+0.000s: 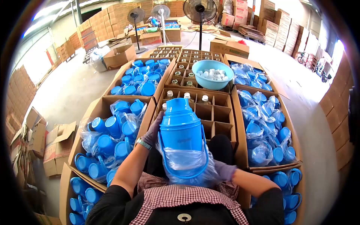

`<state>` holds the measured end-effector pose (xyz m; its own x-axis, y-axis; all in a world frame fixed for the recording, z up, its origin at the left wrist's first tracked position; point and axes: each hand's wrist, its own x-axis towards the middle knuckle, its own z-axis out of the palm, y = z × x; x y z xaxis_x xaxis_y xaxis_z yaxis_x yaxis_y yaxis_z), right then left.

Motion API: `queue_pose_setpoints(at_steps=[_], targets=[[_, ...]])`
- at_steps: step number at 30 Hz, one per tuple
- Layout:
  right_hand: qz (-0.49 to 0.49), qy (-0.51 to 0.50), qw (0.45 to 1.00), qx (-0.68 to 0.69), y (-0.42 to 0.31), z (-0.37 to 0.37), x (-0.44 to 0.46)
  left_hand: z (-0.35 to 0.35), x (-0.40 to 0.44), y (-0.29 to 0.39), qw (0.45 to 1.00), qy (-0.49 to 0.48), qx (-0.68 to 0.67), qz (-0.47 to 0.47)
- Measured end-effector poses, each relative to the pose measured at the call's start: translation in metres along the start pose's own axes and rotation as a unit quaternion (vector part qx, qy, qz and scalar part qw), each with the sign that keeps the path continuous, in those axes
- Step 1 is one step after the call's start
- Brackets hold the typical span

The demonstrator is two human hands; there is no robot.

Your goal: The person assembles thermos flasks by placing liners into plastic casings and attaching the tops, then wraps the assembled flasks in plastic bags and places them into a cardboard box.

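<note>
A blue thermos flask [181, 129] stands upright in front of my lap, its spout at the top and its handle hanging down across the front. A clear plastic bag [187, 159] is bunched around its lower part. My left hand [153, 131], in a greyish glove, is closed against the flask's upper left side, its fingertips partly hidden behind it. Low on the right, my gloved right hand [225, 171] is closed on the bag's side; its fingers are blurred and partly covered by the plastic.
Cartons of bagged blue flasks flank me on the left [108, 140] and right [268, 131]. Ahead is a divided carton [204, 111] with several white-capped bottles. A light-blue basin [212, 83] of white caps rests on the carton beyond. Standing fans [200, 10] and stacked boxes are farther back.
</note>
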<state>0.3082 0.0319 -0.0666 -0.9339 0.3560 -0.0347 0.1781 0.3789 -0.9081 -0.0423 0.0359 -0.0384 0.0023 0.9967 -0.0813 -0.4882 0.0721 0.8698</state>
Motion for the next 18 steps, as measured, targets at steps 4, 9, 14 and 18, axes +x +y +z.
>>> queue_pose_setpoints(at_steps=[4, 9, 14, 18], targets=[[-0.036, -0.105, 0.98, -0.163, -0.092, -0.134, -0.028, 0.002, 0.023, -0.025, 0.999, -0.034, 0.001, -0.015], [-0.242, 0.339, 0.871, -0.262, -0.104, -0.118, 0.067, 0.029, 0.063, -0.053, 0.989, -0.138, -0.059, -0.009], [-0.198, 0.345, 0.875, -0.274, -0.038, -0.096, 0.107, 0.032, 0.032, -0.022, 0.986, -0.067, 0.095, 0.119], [0.096, 0.278, 0.955, -0.035, 0.064, -0.116, 0.099, 0.026, 0.011, 0.007, 0.854, -0.113, 0.429, 0.272]])
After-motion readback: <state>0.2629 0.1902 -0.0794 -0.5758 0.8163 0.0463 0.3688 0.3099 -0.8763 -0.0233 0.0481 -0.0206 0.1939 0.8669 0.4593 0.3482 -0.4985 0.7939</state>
